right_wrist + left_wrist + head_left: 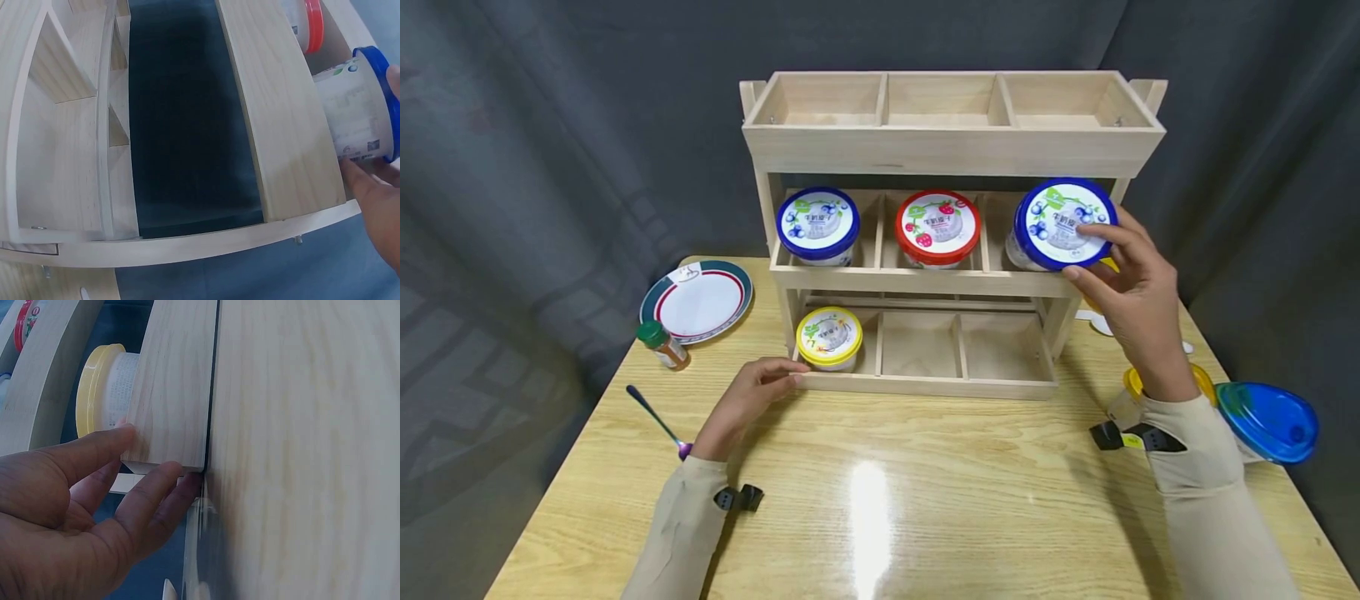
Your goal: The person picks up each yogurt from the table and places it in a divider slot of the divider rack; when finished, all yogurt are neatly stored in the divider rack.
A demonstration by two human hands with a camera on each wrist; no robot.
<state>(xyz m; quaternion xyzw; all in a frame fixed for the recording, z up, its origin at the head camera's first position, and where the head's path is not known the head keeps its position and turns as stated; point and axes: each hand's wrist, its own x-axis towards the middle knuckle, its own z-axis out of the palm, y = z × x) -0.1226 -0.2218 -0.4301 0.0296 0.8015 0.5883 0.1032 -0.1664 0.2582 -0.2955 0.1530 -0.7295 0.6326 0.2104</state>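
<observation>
Probably light, stiff, smooth plastic; could slip. Right hand (1142,300) grips the blue-lidded tub (1066,223) at the right end of the middle shelf (895,282); left hand (750,398), well apart, touches the bottom shelf (925,386) corner. Best hold: under rim.

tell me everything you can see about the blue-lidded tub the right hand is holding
The tub has a white, printed body with a small square code, closed by a blue-rimmed lid whose white face shows blueberries, green leaves and Chinese lettering. It looks like plastic. It tilts, lid toward the head camera, at the right middle-tier compartment of the wooden rack; whether fully seated is unclear. The right hand grips it, one finger on the lid.
</observation>
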